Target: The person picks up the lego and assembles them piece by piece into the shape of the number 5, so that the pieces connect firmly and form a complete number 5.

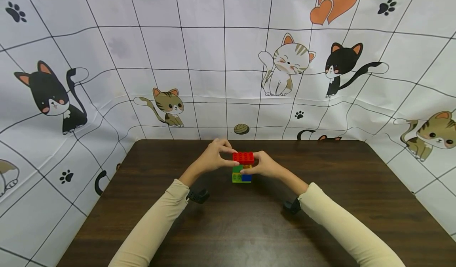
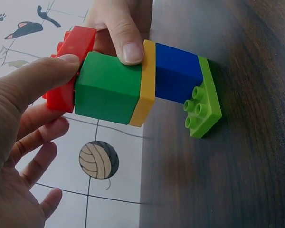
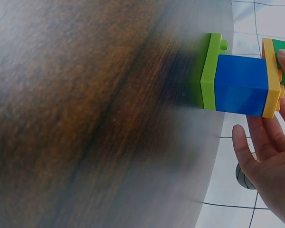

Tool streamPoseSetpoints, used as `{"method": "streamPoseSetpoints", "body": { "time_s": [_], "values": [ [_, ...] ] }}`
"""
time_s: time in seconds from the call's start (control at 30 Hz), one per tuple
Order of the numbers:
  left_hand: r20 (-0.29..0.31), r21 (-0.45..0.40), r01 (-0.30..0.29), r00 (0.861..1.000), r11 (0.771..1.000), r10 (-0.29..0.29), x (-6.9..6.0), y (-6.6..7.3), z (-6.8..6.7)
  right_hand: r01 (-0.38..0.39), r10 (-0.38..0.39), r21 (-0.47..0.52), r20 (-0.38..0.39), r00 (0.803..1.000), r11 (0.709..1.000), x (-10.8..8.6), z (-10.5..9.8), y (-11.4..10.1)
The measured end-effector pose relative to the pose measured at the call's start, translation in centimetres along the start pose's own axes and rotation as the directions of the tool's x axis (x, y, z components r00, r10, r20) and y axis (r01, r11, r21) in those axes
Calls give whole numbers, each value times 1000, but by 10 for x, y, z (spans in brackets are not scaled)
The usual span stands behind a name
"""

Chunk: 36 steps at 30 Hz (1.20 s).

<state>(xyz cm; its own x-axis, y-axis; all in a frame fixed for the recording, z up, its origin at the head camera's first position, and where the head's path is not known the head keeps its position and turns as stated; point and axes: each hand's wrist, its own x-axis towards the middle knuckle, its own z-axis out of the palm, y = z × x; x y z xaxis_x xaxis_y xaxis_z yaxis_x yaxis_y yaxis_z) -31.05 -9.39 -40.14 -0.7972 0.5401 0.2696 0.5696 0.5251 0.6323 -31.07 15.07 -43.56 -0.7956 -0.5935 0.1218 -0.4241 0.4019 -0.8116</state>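
A small stack of building blocks stands on the table. Its light green plate [image 2: 206, 116] is at the bottom, a blue block [image 2: 178, 73] on that, then a thin yellow block [image 2: 148, 85] and a green block [image 2: 107, 88]. At the top is a red block [image 1: 243, 157], slightly tilted against the green one; whether it is fully seated I cannot tell. My left hand [image 1: 213, 159] pinches the red block between thumb and fingers. My right hand [image 1: 266, 166] holds the stack from the other side, thumb on the green block beside the yellow one, fingers partly hidden behind.
The dark brown wooden table [image 1: 228, 227] reaches back to a white sheet [image 1: 203, 49] with grid lines and printed cats. The stack stands towards the table's far edge. Black wrist devices [image 1: 198, 196] are worn below both sleeves.
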Motion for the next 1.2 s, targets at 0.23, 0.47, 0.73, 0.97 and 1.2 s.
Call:
{"method": "streamPoseSetpoints", "body": {
  "time_s": [0.23,0.47,0.73,0.97,1.2],
  "values": [
    [2,13,6,1000,1000,-6,0,1,0,-10,10,6,5,1000,1000,1,0,1],
    [12,5,8,1000,1000,-9,0,0,-1,-18,18,1,7,1000,1000,0,-1,1],
    [33,-2,23,999,1000,-23,2,0,-2,-12,12,14,20,1000,1000,0,-1,0],
    [57,-13,32,998,999,-31,3,0,-4,12,-13,5,19,1000,1000,1,-2,2],
    [75,-30,47,996,998,-45,3,0,-4,-37,36,21,22,999,999,0,-2,-2]
  ]
}}
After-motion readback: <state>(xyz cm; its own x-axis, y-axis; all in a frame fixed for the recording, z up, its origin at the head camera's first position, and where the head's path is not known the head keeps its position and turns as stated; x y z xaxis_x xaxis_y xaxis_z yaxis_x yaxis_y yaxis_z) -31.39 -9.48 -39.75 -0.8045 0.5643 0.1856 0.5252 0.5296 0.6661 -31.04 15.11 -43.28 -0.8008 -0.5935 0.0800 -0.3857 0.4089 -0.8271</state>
